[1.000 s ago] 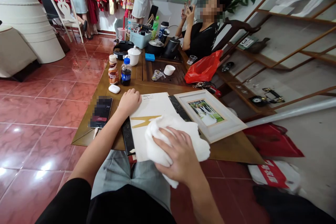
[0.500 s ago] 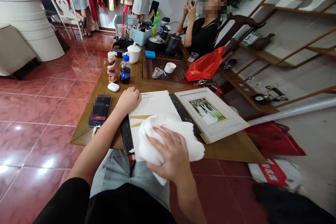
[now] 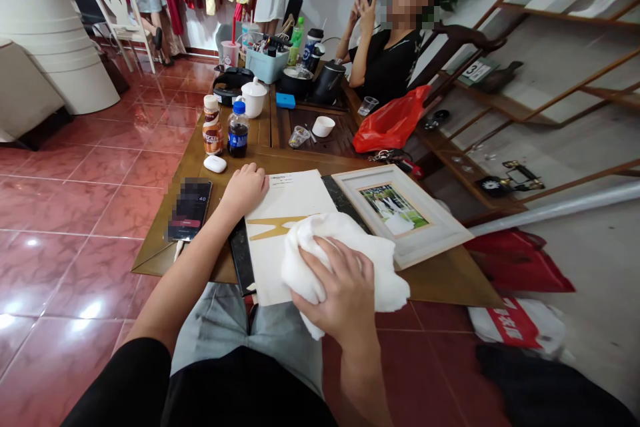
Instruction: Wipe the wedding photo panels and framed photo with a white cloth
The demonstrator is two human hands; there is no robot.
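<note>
My right hand (image 3: 337, 290) is closed on a bunched white cloth (image 3: 385, 270), which presses on the lower right of a white panel (image 3: 270, 267). The panel bears small print at its top and a gold shape partly covered by the cloth. My left hand (image 3: 246, 188) lies at the panel's upper left edge, its fingers stretched forward and flat, holding nothing. Under the panel, a black marbled board (image 3: 243, 260) shows along both sides. To the right leans a white picture frame (image 3: 430, 213) with a photo of several people outdoors.
The wooden table (image 3: 185, 147) also carries a phone (image 3: 189, 210), a white earbud case (image 3: 215, 164), two drink bottles (image 3: 238, 130), a lidded white cup (image 3: 254, 99) and a red plastic bag (image 3: 390, 123). Across it a person (image 3: 387, 63) holds something up. Shelves (image 3: 525, 113) stand at right.
My right hand has slid the white cloth to the right over the panel, uncovering more of the gold shape. My left hand stays in place.
</note>
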